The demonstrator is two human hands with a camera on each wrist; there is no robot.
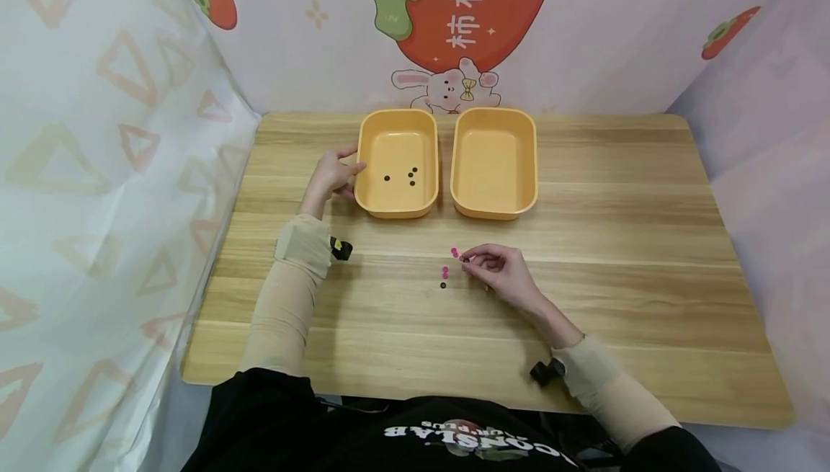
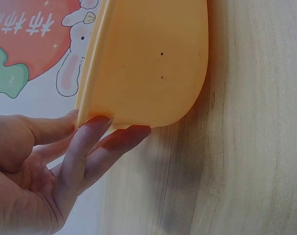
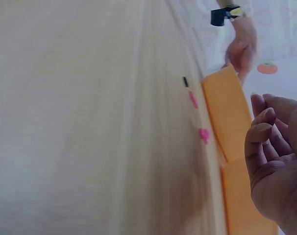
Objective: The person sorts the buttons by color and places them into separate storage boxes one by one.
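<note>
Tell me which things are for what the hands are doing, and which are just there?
For the job:
left tub, gripped by the left hand
dark pieces, one seemingly pinched by the right hand
pink pieces on the table
probably the right tub

Just there:
bunny picture on the wall cloth
wrist cameras
</note>
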